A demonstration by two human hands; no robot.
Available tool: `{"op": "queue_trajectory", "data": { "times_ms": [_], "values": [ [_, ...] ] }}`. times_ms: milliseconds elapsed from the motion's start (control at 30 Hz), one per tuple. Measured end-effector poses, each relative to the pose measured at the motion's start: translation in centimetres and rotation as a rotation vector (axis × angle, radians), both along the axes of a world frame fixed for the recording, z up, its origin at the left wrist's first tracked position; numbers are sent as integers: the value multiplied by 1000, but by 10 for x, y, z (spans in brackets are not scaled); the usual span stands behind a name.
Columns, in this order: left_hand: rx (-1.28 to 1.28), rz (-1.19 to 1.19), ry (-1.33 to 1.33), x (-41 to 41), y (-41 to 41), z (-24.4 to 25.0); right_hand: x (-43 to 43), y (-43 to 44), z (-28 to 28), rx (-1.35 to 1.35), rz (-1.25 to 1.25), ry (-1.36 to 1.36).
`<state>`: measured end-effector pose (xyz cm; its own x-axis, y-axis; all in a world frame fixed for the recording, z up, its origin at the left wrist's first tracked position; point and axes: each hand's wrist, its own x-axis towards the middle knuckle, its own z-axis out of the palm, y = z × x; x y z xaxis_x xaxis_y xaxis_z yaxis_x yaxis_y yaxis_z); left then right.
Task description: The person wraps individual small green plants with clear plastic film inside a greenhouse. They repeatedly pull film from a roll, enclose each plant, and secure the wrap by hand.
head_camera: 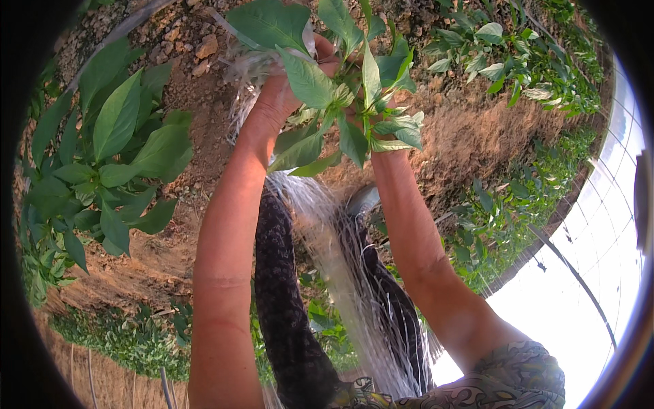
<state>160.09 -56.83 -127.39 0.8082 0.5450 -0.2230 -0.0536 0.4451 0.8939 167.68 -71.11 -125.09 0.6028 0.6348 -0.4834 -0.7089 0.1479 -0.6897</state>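
A young leafy pepper plant [311, 87] stands before me at the top middle, its broad leaves spread over both hands. My left hand [288, 89] reaches in from its left side, fingers curled near the upper stem. Clear plastic strands [242, 66] bunch at that hand and seem gripped in it. More of the translucent twine [327, 240] hangs in a long bundle between my legs. On the plant's right side, my right hand [389, 125] is mostly covered by leaves. Its fingers, and whatever they touch, are hidden.
Another large leafy plant [102, 179] grows close on the left. Further plants [506, 56] line the upper right, with a row [495, 225] below them. Brown clumpy soil [173, 87] lies between. My patterned dark trousers [281, 286] flank the strands. Bright greenhouse film [577, 255] shows at right.
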Motion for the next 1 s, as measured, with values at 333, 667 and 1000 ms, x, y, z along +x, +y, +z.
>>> {"op": "queue_trajectory", "data": {
  "times_ms": [333, 667, 1000],
  "values": [
    [-34, -79, 88, -8, 3, 13, -22, -48, 32, -425, -60, -345],
    [-383, 172, 248, -14, -1, 13, -18, -133, 147, -318, 325, 232],
    [-1126, 227, -70, -157, -69, 344, 48, -118, 473, 228, 800, 186]
  ]
}}
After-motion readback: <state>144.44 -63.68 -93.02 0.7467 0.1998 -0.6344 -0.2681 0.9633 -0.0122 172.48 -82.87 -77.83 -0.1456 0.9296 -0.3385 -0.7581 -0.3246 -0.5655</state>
